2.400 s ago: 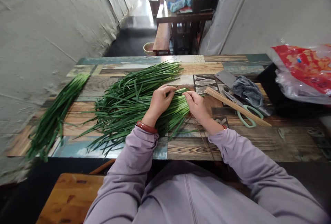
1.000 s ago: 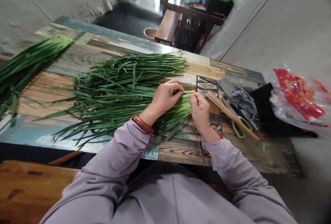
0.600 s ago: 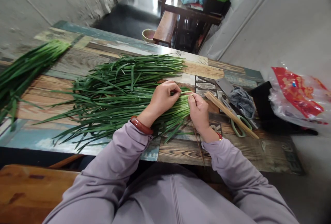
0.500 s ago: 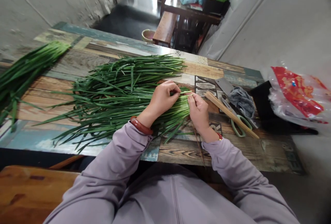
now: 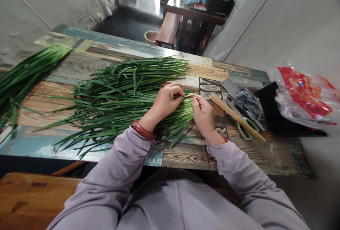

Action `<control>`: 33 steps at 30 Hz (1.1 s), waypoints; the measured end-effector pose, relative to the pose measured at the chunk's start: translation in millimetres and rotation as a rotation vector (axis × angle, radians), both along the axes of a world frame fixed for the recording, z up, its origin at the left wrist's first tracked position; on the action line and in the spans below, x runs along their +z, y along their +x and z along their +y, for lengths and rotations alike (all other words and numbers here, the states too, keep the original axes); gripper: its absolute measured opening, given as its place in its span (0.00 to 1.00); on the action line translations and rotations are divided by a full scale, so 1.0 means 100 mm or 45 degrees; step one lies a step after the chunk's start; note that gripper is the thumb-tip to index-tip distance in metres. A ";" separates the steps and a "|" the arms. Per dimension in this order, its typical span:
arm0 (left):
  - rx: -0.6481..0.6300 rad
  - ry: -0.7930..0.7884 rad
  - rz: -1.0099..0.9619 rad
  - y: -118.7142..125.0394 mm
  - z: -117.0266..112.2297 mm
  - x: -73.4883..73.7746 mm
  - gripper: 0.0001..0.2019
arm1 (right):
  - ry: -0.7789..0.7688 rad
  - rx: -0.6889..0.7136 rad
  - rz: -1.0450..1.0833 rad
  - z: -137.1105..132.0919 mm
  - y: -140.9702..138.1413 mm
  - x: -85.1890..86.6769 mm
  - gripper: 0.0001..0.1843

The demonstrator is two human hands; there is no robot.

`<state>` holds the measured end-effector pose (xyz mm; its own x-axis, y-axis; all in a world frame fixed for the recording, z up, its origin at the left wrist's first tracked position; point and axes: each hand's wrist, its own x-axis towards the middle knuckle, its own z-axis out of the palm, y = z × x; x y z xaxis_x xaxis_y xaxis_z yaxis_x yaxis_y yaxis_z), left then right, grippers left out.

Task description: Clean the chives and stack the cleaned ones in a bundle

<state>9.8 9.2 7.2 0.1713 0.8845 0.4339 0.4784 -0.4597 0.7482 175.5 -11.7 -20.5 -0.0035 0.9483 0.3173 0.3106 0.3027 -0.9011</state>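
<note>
A big pile of long green chives (image 5: pixel 119 95) lies across the patchwork wooden table (image 5: pixel 239 152). My left hand (image 5: pixel 166 101) is curled over the cut ends of the pile, pinching a chive stalk (image 5: pixel 189 96). My right hand (image 5: pixel 202 111) is closed just right of it, fingertips on the pale end of the same stalk. A thin wooden skewer (image 5: pixel 204 148) runs from under my right hand toward my lap; whether that hand grips it is hidden.
A second chive bundle (image 5: pixel 23 74) lies at the table's left end. Right of my hands are a bunch of bamboo skewers (image 5: pixel 236 116), green-handled scissors (image 5: pixel 245 129), a cleaver (image 5: pixel 230 87), a grey cloth (image 5: pixel 248 101), a black box and a red-printed plastic bag (image 5: pixel 305 92). A bench and cluttered table stand behind.
My view shifted slightly. Both hands stay at the cut ends of the chives, still pinching the one stalk, with only small finger movement.
</note>
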 end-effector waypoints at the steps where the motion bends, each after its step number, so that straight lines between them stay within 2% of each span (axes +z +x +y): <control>1: -0.014 -0.014 0.005 -0.01 0.00 0.01 0.07 | 0.003 -0.002 0.013 0.00 0.00 0.00 0.18; 12: -0.102 -0.057 0.051 -0.08 0.00 0.04 0.07 | -0.016 0.000 -0.094 -0.05 0.02 0.08 0.21; 22: -0.113 0.032 0.110 -0.04 0.00 0.03 0.10 | -0.036 0.008 -0.025 -0.04 0.00 0.03 0.14; 26: -0.153 -0.008 0.123 -0.05 -0.01 0.03 0.10 | 0.006 -0.027 -0.089 -0.03 0.01 0.04 0.11; 30: -0.139 -0.070 0.110 -0.10 -0.01 0.04 0.09 | 0.104 0.001 -0.140 0.00 0.02 0.07 0.14; 33: -0.155 -0.100 0.140 -0.11 0.02 0.06 0.11 | 0.155 0.028 -0.132 0.03 0.03 0.08 0.18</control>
<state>-1.2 11.4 13.0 0.3218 0.8847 0.3372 0.5039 -0.4616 0.7301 178.5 -8.8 -12.3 -0.0626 0.9024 0.4264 0.3921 0.4152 -0.8209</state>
